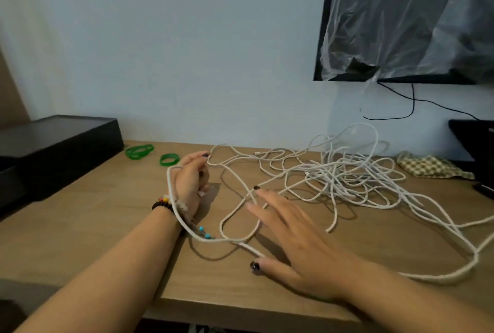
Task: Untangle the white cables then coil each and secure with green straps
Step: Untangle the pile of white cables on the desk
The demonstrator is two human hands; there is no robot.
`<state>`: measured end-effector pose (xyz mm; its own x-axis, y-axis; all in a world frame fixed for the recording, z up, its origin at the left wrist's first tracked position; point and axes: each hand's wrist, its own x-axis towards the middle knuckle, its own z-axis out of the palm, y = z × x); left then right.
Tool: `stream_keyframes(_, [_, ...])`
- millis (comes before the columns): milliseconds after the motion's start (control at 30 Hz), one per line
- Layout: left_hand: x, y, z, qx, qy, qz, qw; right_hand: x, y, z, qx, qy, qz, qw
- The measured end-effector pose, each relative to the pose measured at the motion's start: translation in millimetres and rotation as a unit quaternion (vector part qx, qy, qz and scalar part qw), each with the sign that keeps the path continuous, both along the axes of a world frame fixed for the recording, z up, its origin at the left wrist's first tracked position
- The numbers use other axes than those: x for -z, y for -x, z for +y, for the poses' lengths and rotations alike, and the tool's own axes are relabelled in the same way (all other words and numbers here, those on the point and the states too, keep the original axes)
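1. The left hand point(191, 180) stands on edge on the table point(107, 215), fingers curled, pinching a strand of the white cables point(344, 174) at its fingertips; from there the strand passes round the back of the hand and down past the wrist.
2. The right hand point(291, 228) is spread flat, fingers straight, low over the loose loop just right of the left grip; it seems to touch a strand under the fingers, though the blur leaves that unsure.
3. From the left grip the main tangle lies well off to the right and farther back, its strands running mostly left to right; the right hand is nearer to it.
4. The green straps point(153, 154) lie just behind and left of the left grip, so the left hand is nearer those.
5. Inside the tangle, which strand crosses over which is hard to make out, and how many cables there are cannot be told.
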<state>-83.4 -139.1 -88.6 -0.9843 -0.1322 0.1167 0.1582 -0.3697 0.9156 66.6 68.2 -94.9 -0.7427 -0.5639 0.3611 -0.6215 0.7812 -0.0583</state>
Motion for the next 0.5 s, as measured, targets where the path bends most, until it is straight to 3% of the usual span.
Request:
stream_keyframes(100, [1.5,15.5,-12.1,-0.045,-0.025,-0.012,0.999,2.2,46.3,6.1,0.039,0.029,0.032,0.998])
stream_keyframes(233, [3.4,34.4,-21.0,-0.055,-0.037,-0.065,0.996,10.2,107.3,4.0,0.191,0.111,0.022,0.975])
stream_keyframes(333, [1.9,33.3,-14.7,-0.051,0.098,-0.063,0.992,14.1,127.6,-3.5,0.195,0.123,0.087,0.969])
stream_keyframes(433, [5.9,28.5,-0.6,-0.05,0.28,-0.003,0.959,9.8,116.7,-7.3,0.077,0.189,0.208,0.957])
stream_keyframes(500, [11.3,26.5,9.4,-0.056,0.349,0.052,0.934,3.5,91.9,-19.8,-0.003,0.261,0.19,0.947])
